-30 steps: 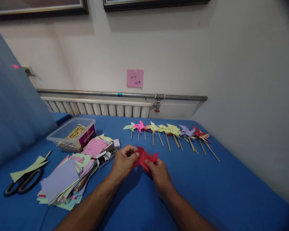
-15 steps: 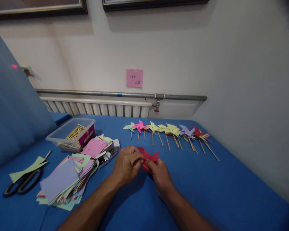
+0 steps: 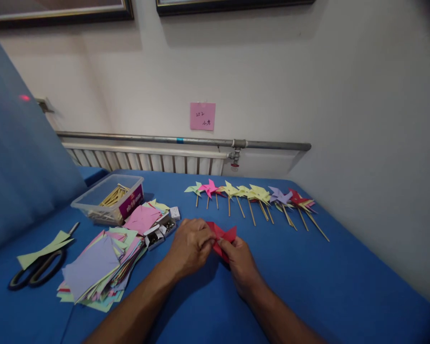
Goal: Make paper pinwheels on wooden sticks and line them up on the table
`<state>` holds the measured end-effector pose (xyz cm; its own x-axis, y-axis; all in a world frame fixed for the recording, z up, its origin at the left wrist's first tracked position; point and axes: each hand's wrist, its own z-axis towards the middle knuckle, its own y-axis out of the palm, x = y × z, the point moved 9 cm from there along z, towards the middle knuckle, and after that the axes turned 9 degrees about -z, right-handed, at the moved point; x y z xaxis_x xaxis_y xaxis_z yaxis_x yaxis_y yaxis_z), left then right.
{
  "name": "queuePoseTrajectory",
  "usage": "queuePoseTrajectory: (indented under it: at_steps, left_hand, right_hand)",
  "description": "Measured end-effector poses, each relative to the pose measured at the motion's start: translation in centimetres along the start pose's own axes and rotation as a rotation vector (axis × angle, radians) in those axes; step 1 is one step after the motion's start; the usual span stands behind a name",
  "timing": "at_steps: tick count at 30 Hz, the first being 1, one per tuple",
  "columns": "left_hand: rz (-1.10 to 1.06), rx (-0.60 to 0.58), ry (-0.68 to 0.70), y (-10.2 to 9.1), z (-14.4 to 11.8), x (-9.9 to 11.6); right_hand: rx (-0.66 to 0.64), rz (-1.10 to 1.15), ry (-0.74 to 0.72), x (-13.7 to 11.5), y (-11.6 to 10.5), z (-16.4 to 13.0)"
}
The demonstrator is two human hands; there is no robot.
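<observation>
Both hands, left hand (image 3: pixel 191 246) and right hand (image 3: pixel 238 260), pinch the red paper (image 3: pixel 225 235) with closed fingers above the blue counter (image 3: pixel 308 282).

Red paper (image 3: pixel 225 234) over a blue table (image 3: pixel 308 286).

Both bare forearms reach forward from the lower edge and converge at centre. The left hand (image 3: pixel 190 246), knuckles up, curls its fingers inward, while the right hand (image 3: pixel 238 260) meets it, thumb and fingertips pinched together, wrists held low.
</observation>
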<state>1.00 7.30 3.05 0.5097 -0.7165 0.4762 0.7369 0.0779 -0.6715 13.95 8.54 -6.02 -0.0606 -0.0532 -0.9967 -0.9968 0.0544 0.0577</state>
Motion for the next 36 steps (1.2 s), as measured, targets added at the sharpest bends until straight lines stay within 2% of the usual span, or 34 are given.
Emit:
queuePoseTrajectory:
  at_steps: [6,13,26,31,36]
  left_hand:
    - [0.037,0.02,0.005,0.1,-0.1,0.1]
    - [0.054,0.005,0.019,0.1,-0.1,0.3]
    - [0.333,-0.04,0.203,0.7,-0.2,2.0]
    - [0.413,-0.023,0.276,0.8,-0.3,2.6]
    - [0.438,-0.024,0.273,0.8,-0.3,2.7]
  right_hand:
    - [0.004,0.036,0.05,0.1,0.0,0.0]
    - [0.0,0.051,0.043,0.3,0.0,0.1]
    - [0.017,0.049,0.014,0.6,-0.3,0.3]
    - [0.005,0.079,0.004,0.6,-0.2,0.2]
    - [0.006,0.099,0.008,0.3,-0.1,0.3]
